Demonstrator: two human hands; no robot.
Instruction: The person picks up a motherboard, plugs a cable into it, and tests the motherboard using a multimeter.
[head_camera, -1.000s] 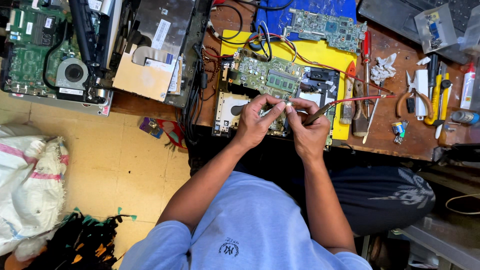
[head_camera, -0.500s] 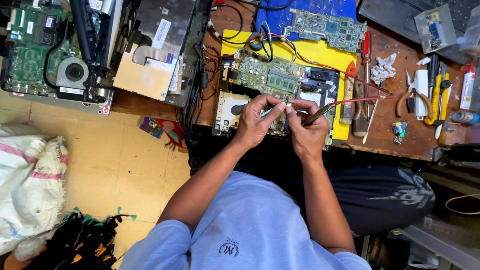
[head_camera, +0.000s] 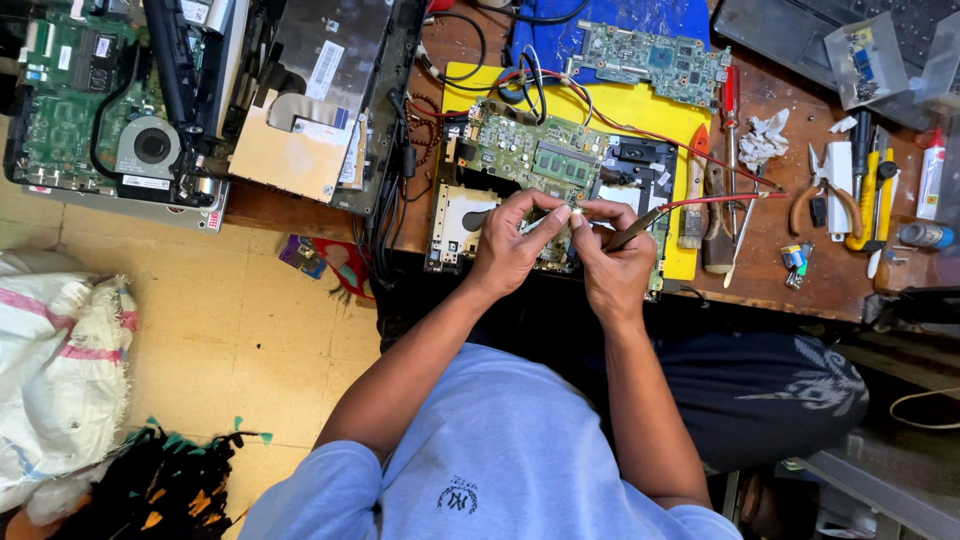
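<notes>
In the head view, the left hand (head_camera: 508, 250) and the right hand (head_camera: 612, 268) met over the opened laptop chassis (head_camera: 452, 215), which lay at the near edge of the wooden workbench (head_camera: 800, 290). The fingertips of both hands were pinched together on a very small part between them; it was too small to tell what it was. The right hand also held closed a thin probe (head_camera: 640, 228) with a red wire (head_camera: 720, 198) running away to the right. A green motherboard (head_camera: 535, 155) sat in the chassis on a yellow mat (head_camera: 640, 105). Pliers (head_camera: 815, 195) and a red screwdriver (head_camera: 731, 100) lay well apart to the right. Compared with the earlier frames, almost nothing differed: both hands stayed in the same place with the same pinch, and the probe kept its tilt.
</notes>
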